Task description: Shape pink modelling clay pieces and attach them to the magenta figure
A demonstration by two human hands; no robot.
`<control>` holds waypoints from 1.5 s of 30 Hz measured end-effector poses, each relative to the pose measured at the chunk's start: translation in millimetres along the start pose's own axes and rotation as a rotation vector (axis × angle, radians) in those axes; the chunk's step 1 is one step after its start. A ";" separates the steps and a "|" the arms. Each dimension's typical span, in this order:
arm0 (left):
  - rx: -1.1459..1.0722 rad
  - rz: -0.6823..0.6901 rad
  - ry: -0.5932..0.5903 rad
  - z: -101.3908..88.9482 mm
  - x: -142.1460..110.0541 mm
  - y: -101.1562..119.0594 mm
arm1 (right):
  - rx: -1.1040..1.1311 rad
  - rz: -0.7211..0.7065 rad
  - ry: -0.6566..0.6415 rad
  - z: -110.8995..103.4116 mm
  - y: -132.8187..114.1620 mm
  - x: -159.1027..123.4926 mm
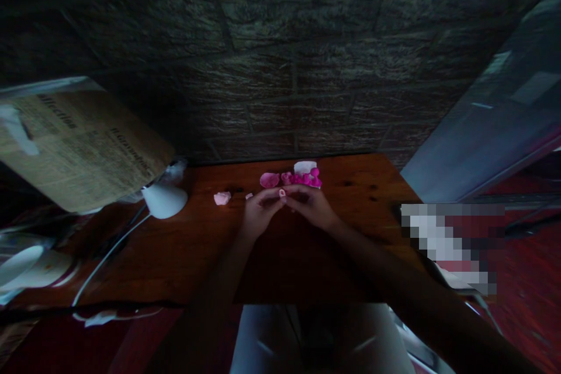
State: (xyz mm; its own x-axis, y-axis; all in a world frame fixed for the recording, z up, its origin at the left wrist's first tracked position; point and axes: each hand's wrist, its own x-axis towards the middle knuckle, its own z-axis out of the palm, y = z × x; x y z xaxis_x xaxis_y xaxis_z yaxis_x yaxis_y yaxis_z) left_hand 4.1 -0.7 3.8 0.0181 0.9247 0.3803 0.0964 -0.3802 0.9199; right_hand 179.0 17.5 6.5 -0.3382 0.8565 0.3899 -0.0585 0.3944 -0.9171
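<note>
My left hand (258, 213) and my right hand (314, 205) meet over the wooden table, fingertips together. Between them they pinch a small pale pink piece (282, 193), perhaps modelling clay, curled like a ring. Just beyond my fingers lies a flat, darker pink oval (269, 180). Beside it, a row of bright pink lumps (302, 178) sits partly on a white piece of paper or card (305, 167); my right fingers cover some of this row's near side. Left of my hands are a pale pink lump (222, 198) and a tiny pale pink bit (249, 196).
A lamp (166, 201) with a newsprint-like shade (83, 140) stands at the left, its white cable (107, 254) running over the table (346, 234). A white cup (33, 269) lies or stands near the left edge. A brick wall (280, 82) closes off the back.
</note>
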 end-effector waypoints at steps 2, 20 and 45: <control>-0.041 -0.026 -0.016 -0.3 0.2 -1.2 | 0.024 0.007 -0.046 -4.1 -0.1 1.3; 0.205 0.111 -0.063 -25.8 5.3 0.3 | -0.082 0.030 -0.073 -13.6 -0.7 4.9; 0.278 0.153 -0.044 -36.7 2.0 -0.3 | -0.295 -0.120 -0.069 -7.3 -0.7 2.7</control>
State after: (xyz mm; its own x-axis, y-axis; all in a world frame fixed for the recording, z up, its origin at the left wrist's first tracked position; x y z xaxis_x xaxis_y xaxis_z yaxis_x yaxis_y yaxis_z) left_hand -32.4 0.5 7.9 0.0958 0.8595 0.5021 0.3571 -0.5005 0.7887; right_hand 185.1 22.0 8.9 -0.4086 0.7774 0.4783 0.1695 0.5795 -0.7971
